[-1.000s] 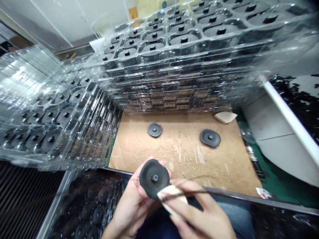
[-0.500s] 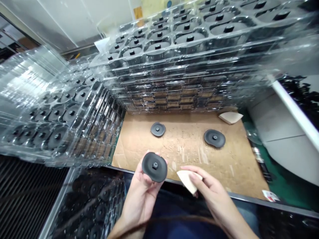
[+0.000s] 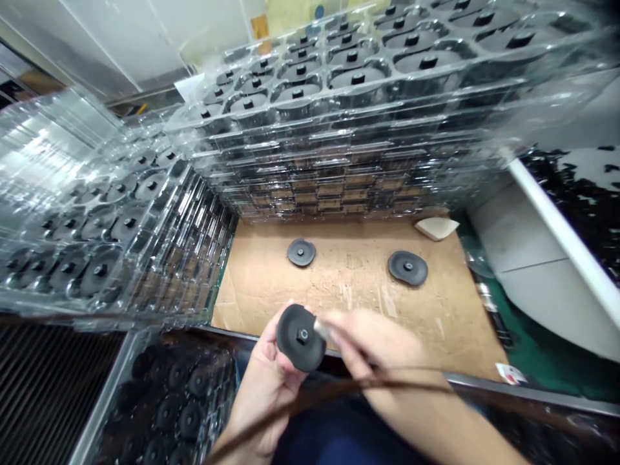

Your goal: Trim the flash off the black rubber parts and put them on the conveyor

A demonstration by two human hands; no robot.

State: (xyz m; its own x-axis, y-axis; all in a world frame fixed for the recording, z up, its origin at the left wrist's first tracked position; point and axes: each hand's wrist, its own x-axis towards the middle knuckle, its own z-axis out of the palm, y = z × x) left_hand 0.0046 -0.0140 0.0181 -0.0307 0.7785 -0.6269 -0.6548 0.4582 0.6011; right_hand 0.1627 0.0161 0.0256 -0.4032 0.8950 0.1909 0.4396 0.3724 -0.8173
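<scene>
My left hand point(image 3: 274, 368) holds a dark grey oval dish-shaped part point(image 3: 289, 342) by its edge, its concave face and central metal nut turned up. My right hand point(image 3: 372, 339), smeared by motion, grips a cream-coloured wedge pad point(image 3: 323, 328). The pad's tip is at the right rim of the part; most of it is hidden by the fingers. On the brown board point(image 3: 358, 300) beyond my hands lie two similar parts, one at the left point(image 3: 293, 255) and one at the right point(image 3: 400, 268).
Stacked clear plastic trays point(image 3: 310, 155) filled with such parts rise behind the board, and another stack point(image 3: 159, 239) stands left. A second cream wedge point(image 3: 436, 227) lies at the board's far right corner. A white-edged bin point(image 3: 562, 206) with black pieces is on the right.
My right hand has moved left and brought the cream wedge to the rim of the part in my left hand. The camera view has shifted slightly.
</scene>
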